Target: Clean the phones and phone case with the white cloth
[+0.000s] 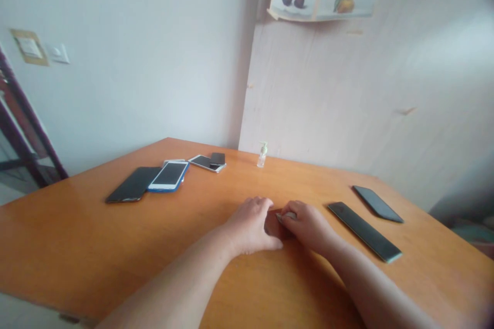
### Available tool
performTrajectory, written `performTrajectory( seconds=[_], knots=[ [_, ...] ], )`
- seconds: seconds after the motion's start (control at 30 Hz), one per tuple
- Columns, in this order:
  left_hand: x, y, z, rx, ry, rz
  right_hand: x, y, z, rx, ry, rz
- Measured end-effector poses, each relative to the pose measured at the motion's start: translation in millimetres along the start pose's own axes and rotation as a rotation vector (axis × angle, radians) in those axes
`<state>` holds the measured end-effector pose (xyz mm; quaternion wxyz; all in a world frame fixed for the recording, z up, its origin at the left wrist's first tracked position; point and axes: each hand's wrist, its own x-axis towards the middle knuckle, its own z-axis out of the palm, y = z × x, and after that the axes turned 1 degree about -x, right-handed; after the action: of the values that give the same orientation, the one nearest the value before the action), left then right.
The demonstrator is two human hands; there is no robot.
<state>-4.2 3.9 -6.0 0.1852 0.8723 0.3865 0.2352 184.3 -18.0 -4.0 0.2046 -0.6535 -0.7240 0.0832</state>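
"Reddish-brown flat object [273, 225], centre: it lies low over the bare wooden tabletop [266, 293], between the two hands and partly covered by them. How is the left hand [250, 226] posed?"

"Half open, in a C-shaped arch. The thumb extends along the near side of the object and the bent fingers reach its far side, so that the hand holds it by its edges. The palm faces right, and the bare forearm rises obliquely from the lower left, with the wrist nearly straight."

"And the right hand [309, 227]?"

"More tightly closed. Its fingers curl inward and pinch a small pale piece [289, 215] over the object's right part. The piece is blurred; it is perhaps a cloth or a tissue. The back of the hand faces up and outward, and the forearm slants in from the lower right, mirroring the left."

"Which items surround the hands?"

"To the right, a long dark device [365, 231] lies obliquely near the right hand, with a second dark device [377, 204] just beyond it. To the left, well apart from the left hand, a black tablet-like device [133, 184] lies beside a white-faced phone [169, 175] with a blue edge. Farther back, a small dark device [217, 159] rests on a white device [200, 161], and a clear pump bottle [261, 158] stands upright near the far edge."
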Motion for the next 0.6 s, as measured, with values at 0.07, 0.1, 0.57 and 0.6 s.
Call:
performTrajectory(
  seconds=[0.07, 0.1, 0.57, 0.6],
  knots=[
    [0, 0, 0, 0.004, 0.004, 0.011, -3, -7, 3, 0.105, -0.052, -0.099],
    [0, 1, 0, 0.005, 0.006, 0.019, -4, -12, 4, 0.138, -0.069, -0.148],
    [0, -3, 2, -0.067, 0.000, -0.016, 12, 36, -33, -0.343, -0.019, 0.337],
    [0, -4, 2, -0.068, 0.000, -0.017, 11, 38, -35, -0.341, -0.014, 0.357]
  ],
)
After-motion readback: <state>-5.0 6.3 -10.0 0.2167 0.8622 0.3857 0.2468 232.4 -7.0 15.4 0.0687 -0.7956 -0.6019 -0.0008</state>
